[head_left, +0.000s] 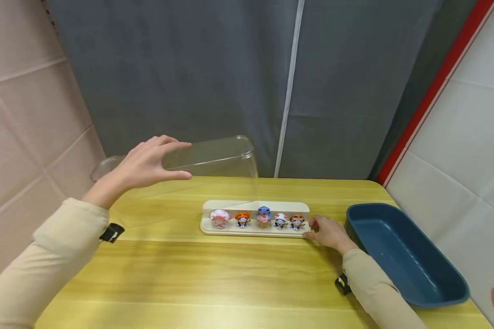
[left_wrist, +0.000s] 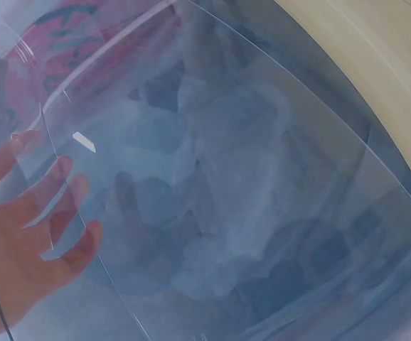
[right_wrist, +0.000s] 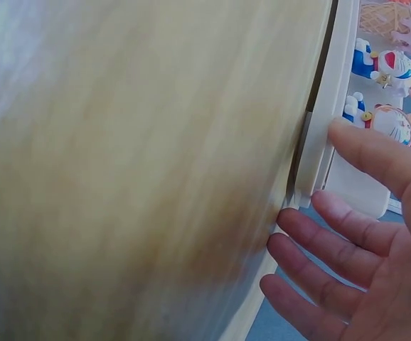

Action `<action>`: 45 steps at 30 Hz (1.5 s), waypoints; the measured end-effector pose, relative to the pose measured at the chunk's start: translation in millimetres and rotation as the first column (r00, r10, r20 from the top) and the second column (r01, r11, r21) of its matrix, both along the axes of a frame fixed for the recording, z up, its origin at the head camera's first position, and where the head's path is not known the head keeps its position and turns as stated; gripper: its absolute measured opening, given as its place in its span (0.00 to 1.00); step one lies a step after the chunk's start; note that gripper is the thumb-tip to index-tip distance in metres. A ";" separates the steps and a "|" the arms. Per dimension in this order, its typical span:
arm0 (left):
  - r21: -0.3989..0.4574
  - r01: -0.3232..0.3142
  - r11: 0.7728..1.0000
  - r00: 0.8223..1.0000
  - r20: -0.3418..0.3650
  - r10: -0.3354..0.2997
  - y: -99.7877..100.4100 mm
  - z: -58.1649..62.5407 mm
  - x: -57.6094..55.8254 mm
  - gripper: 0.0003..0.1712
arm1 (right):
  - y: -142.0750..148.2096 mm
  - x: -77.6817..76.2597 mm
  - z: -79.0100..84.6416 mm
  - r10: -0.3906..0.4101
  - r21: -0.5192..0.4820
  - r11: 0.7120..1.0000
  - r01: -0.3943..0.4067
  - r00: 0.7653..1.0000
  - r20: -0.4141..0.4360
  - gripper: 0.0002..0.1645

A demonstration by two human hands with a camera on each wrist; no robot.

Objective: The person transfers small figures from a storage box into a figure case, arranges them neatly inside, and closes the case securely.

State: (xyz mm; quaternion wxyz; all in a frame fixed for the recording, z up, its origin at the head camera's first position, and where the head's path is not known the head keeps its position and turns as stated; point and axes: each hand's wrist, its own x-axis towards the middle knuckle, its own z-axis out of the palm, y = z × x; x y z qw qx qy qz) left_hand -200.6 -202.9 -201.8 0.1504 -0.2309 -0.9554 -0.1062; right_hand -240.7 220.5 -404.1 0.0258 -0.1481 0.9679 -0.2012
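Observation:
My left hand grips a long clear plastic cover from above, thumb and fingers spread across its width. The cover is tilted in the air, its right end above a white display base on the table. A row of several small cartoon figurines stands on the base, among them one with a pink-and-white top, one with an orange top and a taller blue-and-pink one. My right hand holds the base's right end, thumb at the front edge, beside the rightmost figurine.
A deep blue plastic bin sits on the wooden table to the right, beside my right forearm. Dark grey curtain hangs behind the table, with pale panels on both sides.

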 end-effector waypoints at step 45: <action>-0.131 0.187 0.974 0.982 0.045 -0.182 114.4 -2.4 -54.7 0.41 | 4.7 -1.2 -3.6 -0.007 0.030 1.000 0.007 1.000 -0.016 0.20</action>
